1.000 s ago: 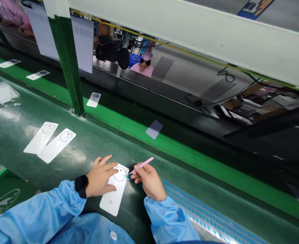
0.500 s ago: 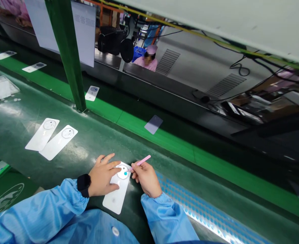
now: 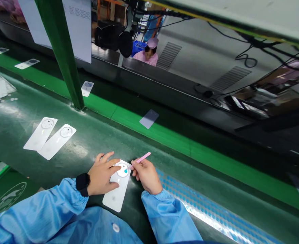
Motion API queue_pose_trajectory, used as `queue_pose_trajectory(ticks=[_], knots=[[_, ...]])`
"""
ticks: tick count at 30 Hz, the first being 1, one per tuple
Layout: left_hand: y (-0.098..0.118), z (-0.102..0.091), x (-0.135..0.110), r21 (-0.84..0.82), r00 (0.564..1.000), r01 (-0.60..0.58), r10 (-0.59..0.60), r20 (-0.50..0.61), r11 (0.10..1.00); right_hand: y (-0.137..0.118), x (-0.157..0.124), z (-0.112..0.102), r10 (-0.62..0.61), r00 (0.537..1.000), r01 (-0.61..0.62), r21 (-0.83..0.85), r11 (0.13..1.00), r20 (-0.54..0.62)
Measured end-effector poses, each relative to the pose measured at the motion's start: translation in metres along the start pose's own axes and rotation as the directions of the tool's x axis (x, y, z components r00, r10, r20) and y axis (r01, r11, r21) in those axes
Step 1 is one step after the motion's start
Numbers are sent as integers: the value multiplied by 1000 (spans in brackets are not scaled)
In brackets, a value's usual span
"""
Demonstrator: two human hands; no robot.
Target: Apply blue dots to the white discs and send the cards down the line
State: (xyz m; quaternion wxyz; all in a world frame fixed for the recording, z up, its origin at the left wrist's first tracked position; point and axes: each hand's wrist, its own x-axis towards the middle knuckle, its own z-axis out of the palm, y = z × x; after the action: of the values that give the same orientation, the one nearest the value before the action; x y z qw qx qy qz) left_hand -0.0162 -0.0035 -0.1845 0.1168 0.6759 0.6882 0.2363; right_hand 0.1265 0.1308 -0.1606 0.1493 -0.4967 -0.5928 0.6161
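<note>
Operator: Since the earlier frames, the blue dot (image 3: 125, 171) has left the tip of the pink tweezers (image 3: 140, 158) and sits inside the round ring of the white card (image 3: 117, 189); the tweezers have drawn back to the card's right edge.

Inspector: State of the hands?

Operator: Left hand (image 3: 102, 174) lies flat and spread, fingers pressing the card's upper left part onto the table (image 3: 93, 142). Right hand (image 3: 144, 175) is closed, pinching the tweezers between thumb and fingers.

Inspector: Handling properties?

Operator: Judged thin, light, somewhat stiff and smooth; it would likely slide on the glossy surface unless pinned. Take hold by the long edges or the bare lower end, clear of the ring. The dot looks tiny and adhesive: tweezers only.

Inspector: Surroundings?

Operator: Sheet of blue dots (image 3: 202, 210) just right of the right sleeve. Two similar cards (image 3: 49, 137) well apart on the left. Green post (image 3: 63, 57) behind. More cards lie on the green belt (image 3: 164, 139). Another person (image 3: 146, 54) is beyond. Nothing obstructs the card.
</note>
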Motion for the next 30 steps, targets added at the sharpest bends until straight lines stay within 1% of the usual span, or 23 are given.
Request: queue_pose_trajectory(ticks=[4, 10, 16, 30], knots=[[1, -1, 1, 6, 1000, 6, -6, 3, 1000, 0, -1, 0, 0, 1000, 0, -14, 1000, 6], [2, -4, 1, 28, 998, 15, -16, 53, 999, -1, -1, 1, -2, 1000, 2, -26, 1000, -5], [3, -4, 1, 42, 999, 18, -19, 28, 999, -1, -1, 2, -7, 1000, 7, -27, 1000, -10], [4, -5, 2, 50, 999, 25, -26, 30, 998, 6, 0, 1, -43, 999, 41, -74, 996, -16]])
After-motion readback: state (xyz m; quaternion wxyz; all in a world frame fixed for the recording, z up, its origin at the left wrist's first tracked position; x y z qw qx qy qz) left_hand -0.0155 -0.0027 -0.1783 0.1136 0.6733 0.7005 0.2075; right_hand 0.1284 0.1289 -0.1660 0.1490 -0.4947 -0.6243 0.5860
